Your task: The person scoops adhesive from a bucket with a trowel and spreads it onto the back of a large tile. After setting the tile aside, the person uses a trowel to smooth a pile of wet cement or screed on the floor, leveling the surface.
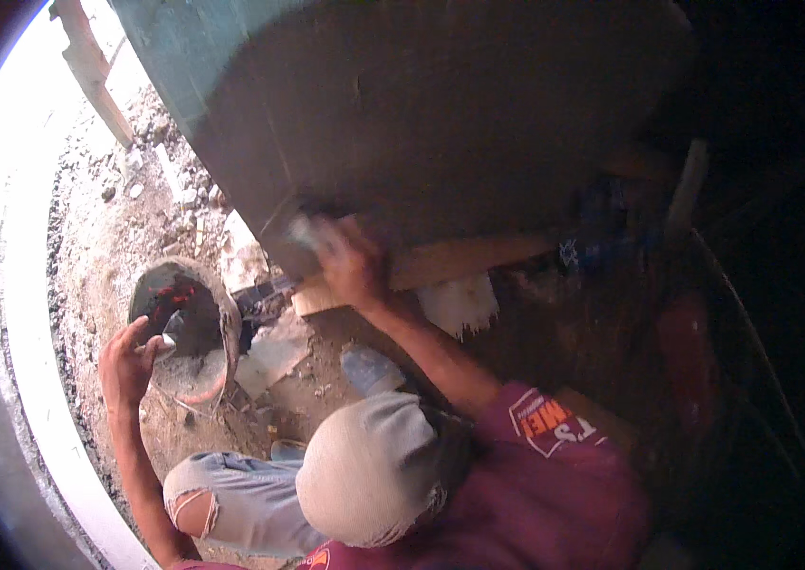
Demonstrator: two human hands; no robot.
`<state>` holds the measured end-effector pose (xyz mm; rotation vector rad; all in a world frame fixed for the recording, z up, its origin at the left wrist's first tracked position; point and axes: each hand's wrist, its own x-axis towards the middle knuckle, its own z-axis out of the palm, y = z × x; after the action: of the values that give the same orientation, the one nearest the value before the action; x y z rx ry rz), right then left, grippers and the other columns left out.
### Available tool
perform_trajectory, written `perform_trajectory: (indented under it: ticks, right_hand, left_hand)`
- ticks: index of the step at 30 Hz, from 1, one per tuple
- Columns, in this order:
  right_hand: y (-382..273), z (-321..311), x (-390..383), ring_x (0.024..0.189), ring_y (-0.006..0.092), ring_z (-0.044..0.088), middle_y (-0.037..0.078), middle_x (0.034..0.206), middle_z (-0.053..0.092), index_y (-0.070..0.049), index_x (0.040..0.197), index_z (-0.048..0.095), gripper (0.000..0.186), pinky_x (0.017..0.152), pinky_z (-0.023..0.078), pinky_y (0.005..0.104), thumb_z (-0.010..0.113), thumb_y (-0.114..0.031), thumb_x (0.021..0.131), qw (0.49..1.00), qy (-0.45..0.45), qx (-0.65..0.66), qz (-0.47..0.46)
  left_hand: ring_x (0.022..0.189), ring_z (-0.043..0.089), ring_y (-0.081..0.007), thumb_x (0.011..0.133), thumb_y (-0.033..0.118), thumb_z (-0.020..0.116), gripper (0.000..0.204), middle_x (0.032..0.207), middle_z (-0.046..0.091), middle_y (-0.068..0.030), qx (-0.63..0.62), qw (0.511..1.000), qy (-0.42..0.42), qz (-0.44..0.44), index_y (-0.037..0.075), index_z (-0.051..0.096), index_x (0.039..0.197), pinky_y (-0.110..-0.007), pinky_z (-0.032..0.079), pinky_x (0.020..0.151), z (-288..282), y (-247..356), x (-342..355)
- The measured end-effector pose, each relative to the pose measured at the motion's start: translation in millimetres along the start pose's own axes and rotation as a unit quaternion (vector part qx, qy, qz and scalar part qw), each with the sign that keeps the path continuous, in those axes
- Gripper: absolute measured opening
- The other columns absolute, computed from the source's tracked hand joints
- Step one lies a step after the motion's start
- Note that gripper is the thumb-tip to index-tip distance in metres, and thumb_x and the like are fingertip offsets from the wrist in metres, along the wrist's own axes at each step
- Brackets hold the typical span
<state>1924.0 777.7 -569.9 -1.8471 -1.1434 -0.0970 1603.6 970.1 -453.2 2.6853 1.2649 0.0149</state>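
Observation:
Neither my left hand nor my right hand shows. Below me crouches a co-worker in a beige cloth cap [369, 470], maroon shirt [536, 494] and torn pale jeans [250, 503]. Against the lower edge of a large dark slanted panel [402, 123], the co-worker's right hand [355, 266] presses a pale object, blurred by motion, whose kind I cannot tell. The co-worker's left hand [125, 366] holds a small whitish thing [165, 347] at the rim of a mud-caked bucket [230, 328]. Dark grey material with reddish spots shows inside the bucket.
A wooden beam [460, 263] runs beneath the panel. Rubble [146, 180] and a leaning wooden post [94, 71] are at the upper left. A pale curved edge [32, 380] borders the left. In the right-hand shadow stand a stick [688, 185] and a thin rod [740, 309].

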Motion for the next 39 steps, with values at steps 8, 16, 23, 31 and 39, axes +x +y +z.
perform_trajectory:
  ticks: [8,16,23,31,39]
  right_hand:
    - [66,32,-134,0.117,0.0267,0.057,0.008,0.133,0.053,-0.010,0.138,0.046,0.053,0.099,0.049,0.0408,0.066,-0.010,0.089,0.754,0.078,0.458,0.464]
    - [170,45,-149,0.129,0.0321,0.049,0.011,0.135,0.051,-0.009,0.135,0.045,0.050,0.110,0.045,0.0442,0.065,-0.007,0.090,0.749,0.103,0.455,0.471]
    - [131,-3,-88,0.129,0.0317,0.047,0.012,0.134,0.052,-0.009,0.139,0.041,0.055,0.110,0.044,0.0498,0.066,-0.007,0.091,0.570,0.178,0.607,0.524]
    - [103,-97,-51,0.126,0.0288,0.050,0.009,0.127,0.054,-0.009,0.133,0.048,0.040,0.108,0.044,0.0504,0.059,-0.006,0.095,0.652,0.221,0.541,0.483]
    - [185,-99,-53,0.119,0.0310,0.054,0.016,0.132,0.052,-0.003,0.130,0.051,0.037,0.108,0.045,0.0461,0.062,-0.012,0.096,0.594,0.227,0.526,0.565]
  left_hand:
    - [0.089,0.069,-0.0329,0.081,0.021,0.078,0.039,0.104,0.070,-0.0158,-0.020,0.999,-0.005,-0.033,0.007,0.069,0.117,-0.040,0.054,0.079,7,-20,-17]
    - [0.090,0.070,-0.0306,0.081,0.021,0.078,0.039,0.107,0.071,-0.0154,-0.041,0.999,-0.005,-0.035,0.007,0.069,0.117,-0.038,0.055,0.078,5,-18,-18]
    - [0.086,0.070,-0.0308,0.081,0.021,0.078,0.040,0.104,0.071,-0.0143,-0.008,1.000,0.008,-0.016,0.007,0.069,0.117,-0.038,0.054,0.076,4,-19,-21]
    - [0.086,0.068,-0.0297,0.080,0.021,0.078,0.041,0.103,0.070,-0.0151,-0.014,0.999,-0.007,-0.043,0.008,0.068,0.118,-0.039,0.053,0.078,8,-25,-23]
    - [0.084,0.068,-0.0310,0.080,0.023,0.078,0.039,0.099,0.069,-0.0140,-0.040,0.999,0.030,-0.017,0.007,0.069,0.115,-0.039,0.053,0.075,15,-33,-30]
